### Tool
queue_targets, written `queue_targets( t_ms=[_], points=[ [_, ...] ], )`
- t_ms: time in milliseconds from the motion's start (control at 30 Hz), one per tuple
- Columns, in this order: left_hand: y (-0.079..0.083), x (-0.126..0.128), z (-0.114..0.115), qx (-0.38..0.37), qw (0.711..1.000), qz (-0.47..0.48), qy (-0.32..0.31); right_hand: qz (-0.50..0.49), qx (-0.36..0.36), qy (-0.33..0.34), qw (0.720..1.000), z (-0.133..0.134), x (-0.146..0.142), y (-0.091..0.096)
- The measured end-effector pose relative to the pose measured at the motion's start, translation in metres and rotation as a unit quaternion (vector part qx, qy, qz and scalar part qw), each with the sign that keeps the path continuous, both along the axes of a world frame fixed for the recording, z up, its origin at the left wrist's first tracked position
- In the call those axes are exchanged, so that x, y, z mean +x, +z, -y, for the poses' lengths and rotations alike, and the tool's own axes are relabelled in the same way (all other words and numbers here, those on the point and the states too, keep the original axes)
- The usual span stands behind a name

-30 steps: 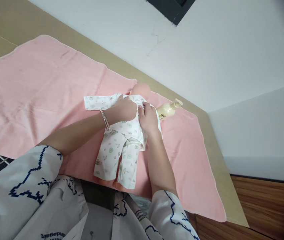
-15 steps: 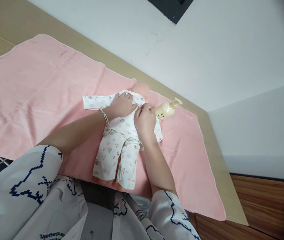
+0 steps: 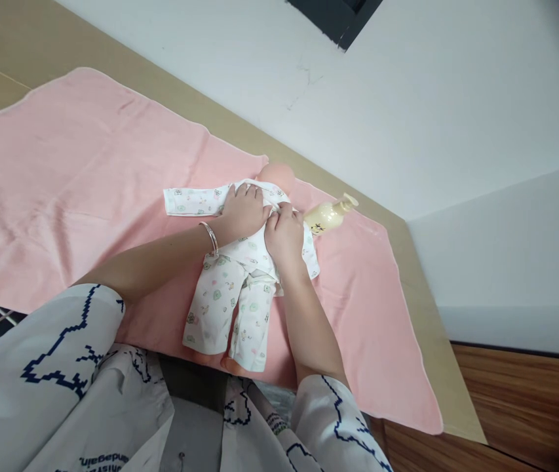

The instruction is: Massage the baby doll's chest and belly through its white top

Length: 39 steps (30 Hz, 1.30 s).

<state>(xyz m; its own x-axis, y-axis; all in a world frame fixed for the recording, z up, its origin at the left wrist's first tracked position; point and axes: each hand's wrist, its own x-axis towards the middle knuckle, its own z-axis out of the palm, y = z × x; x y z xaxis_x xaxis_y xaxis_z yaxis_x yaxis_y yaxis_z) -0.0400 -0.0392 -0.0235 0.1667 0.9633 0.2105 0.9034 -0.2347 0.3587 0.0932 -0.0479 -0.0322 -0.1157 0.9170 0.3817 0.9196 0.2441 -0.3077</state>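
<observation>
A baby doll lies on its back, dressed in a white patterned baby shirt [image 3: 250, 248] and matching trousers [image 3: 213, 308]. Its round head [image 3: 277, 176] is at the far end and its feet point toward me. My left hand [image 3: 246, 211], with a silver bangle at the wrist, lies on the chest of the shirt, fingers stretched out. Close beside it, my right hand [image 3: 286, 237] has its fingers curled on the front of the shirt; the fingertips are partly hidden. Both thumbs are near the middle of the chest.
Right of the doll, a pale yellow pump bottle [image 3: 327, 215] leans or lies on the pink blanket [image 3: 126, 144]. The blanket covers much of a tan table [image 3: 421, 314]. A white wall [image 3: 358, 131] borders the far side.
My hands stay on the shirt's chest with only small shifts. The right hand's fingers reach slightly flatter over the cloth. The doll and bottle have not moved.
</observation>
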Motion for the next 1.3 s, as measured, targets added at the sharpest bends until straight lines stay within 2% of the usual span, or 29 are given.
queue_targets(
  t_ms=[133,333,500,633,833,933,1100,1200,1300],
  points=[
    [0.001,0.003,0.002,0.008,1.000,-0.023,0.010,0.001,-0.003,0.006,1.000,-0.001,0.001,-0.001],
    [-0.001,0.010,0.008,0.064,0.995,-0.072,0.012,-0.018,-0.005,0.020,1.000,-0.002,0.002,-0.002],
    [0.020,0.011,0.023,-0.006,0.993,-0.114,-0.043,-0.069,-0.039,0.050,0.996,-0.010,0.010,-0.006],
    [0.033,0.010,0.029,-0.046,0.990,-0.118,-0.063,-0.091,-0.067,0.062,0.992,-0.017,0.016,-0.006],
    [0.037,-0.002,0.020,-0.049,0.994,-0.039,-0.086,0.006,-0.075,-0.005,0.997,0.006,-0.001,0.012],
    [0.039,-0.009,0.015,-0.047,0.994,-0.039,-0.087,0.058,-0.066,-0.019,0.996,0.023,-0.013,0.020],
    [0.028,-0.012,0.000,-0.009,0.998,-0.022,-0.053,0.041,-0.054,-0.018,0.998,0.028,-0.016,0.020],
    [0.018,-0.010,-0.005,0.013,1.000,-0.009,-0.027,-0.012,-0.054,-0.006,0.998,0.017,-0.009,0.015],
    [0.012,-0.006,-0.001,0.019,0.999,-0.017,-0.022,-0.062,-0.054,0.027,0.996,0.003,0.002,0.008]
  ],
)
